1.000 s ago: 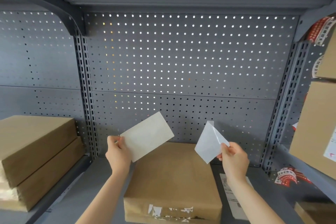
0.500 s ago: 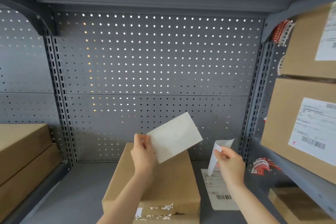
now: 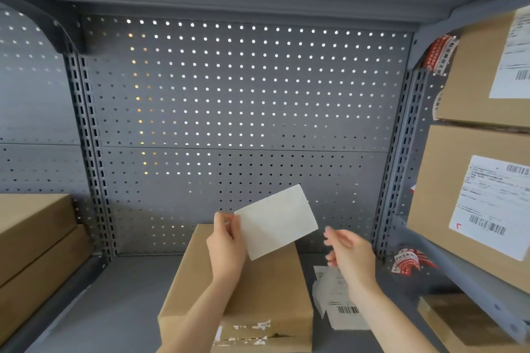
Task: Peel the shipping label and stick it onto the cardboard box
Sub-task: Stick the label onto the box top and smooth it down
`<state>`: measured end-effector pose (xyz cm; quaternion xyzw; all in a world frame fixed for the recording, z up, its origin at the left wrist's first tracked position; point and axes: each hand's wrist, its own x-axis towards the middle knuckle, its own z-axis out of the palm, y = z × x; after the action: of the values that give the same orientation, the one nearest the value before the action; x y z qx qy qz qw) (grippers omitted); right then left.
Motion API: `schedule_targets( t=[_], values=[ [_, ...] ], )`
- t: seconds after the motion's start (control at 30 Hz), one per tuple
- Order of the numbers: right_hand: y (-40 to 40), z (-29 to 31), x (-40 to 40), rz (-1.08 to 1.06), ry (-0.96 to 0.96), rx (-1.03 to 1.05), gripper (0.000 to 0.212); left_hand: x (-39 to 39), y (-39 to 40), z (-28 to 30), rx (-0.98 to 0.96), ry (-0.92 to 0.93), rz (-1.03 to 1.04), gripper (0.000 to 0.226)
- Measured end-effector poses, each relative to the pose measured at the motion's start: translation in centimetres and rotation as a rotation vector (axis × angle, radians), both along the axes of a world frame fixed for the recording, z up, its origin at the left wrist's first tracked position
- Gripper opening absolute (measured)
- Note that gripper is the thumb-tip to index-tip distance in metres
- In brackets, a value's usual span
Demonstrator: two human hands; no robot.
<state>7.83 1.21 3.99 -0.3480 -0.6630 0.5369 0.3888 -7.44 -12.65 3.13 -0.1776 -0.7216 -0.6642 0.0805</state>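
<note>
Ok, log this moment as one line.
phase: label peeled, not yet stuck | left hand: pinching shipping label above cardboard box | right hand: open, empty | backing paper: on shelf, right of box

The white label [image 3: 276, 222], blank side showing and tilted, hangs in the air just above the far end of the brown cardboard box [image 3: 258, 292], which lies flat and closed, its near edge scuffed with torn white scraps.

Left hand [image 3: 227, 246]: raised, forearm running toward 7 o'clock, thumb and fingers pinched at 12 o'clock on a white label [image 3: 276, 221]. Right hand [image 3: 351, 252]: at 3 o'clock of the left, fingers loosely spread, empty, forearm toward 5 o'clock.
</note>
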Motion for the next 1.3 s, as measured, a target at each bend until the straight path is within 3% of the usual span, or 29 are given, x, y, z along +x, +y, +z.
schedule_targets(
  t=[0.17, 0.27, 0.37, 0.43, 0.53, 0.63, 1.0, 1.07, 1.2, 1.3],
  values=[
    [-4.3, 3.0, -2.7, 0.367, 0.023, -0.257, 0.026, -0.1, -1.9, 0.1, -0.127, 0.261, 0.076, 0.013],
    [-5.8, 3.5, -4.4, 0.469, 0.053, -0.33, 0.032, -0.5, -2.5, -0.4, -0.214, 0.462, 0.099, 0.009],
    [-6.7, 3.6, -5.7, 0.481, 0.08, -0.39, 0.032, -1.3, -3.1, -1.0, -0.274, 0.78, 0.117, 0.008],
    [-7.0, 3.6, -6.4, 0.47, 0.105, -0.428, 0.03, -2.0, -3.4, -1.5, -0.283, 0.977, 0.129, 0.019],
    [-7.3, 3.4, -6.9, 0.445, 0.153, -0.446, 0.023, -2.6, -3.7, -2.1, -0.349, 1.116, 0.091, 0.026],
    [-7.3, 3.3, -7.2, 0.368, 0.173, -0.407, 0.008, -2.7, -4.0, -2.3, -0.353, 1.141, 0.071, 0.023],
    [-6.3, 2.5, -7.8, 0.338, 0.176, -0.317, 0.011, -3.3, -4.4, -2.1, -0.445, 0.925, 0.051, 0.053],
    [-5.8, 2.7, -7.6, 0.358, 0.167, -0.286, 0.01, -2.7, -4.4, -1.4, -0.373, 0.691, -0.025, 0.048],
    [-5.1, 2.9, -7.0, 0.452, 0.158, -0.245, 0.01, -2.3, -4.5, 0.1, -0.056, -0.082, -0.173, 0.029],
    [-4.9, 2.8, -6.6, 0.516, 0.158, -0.228, 0.012, -2.1, -5.4, 1.1, 0.115, -0.441, -0.517, 0.031]
  ],
)
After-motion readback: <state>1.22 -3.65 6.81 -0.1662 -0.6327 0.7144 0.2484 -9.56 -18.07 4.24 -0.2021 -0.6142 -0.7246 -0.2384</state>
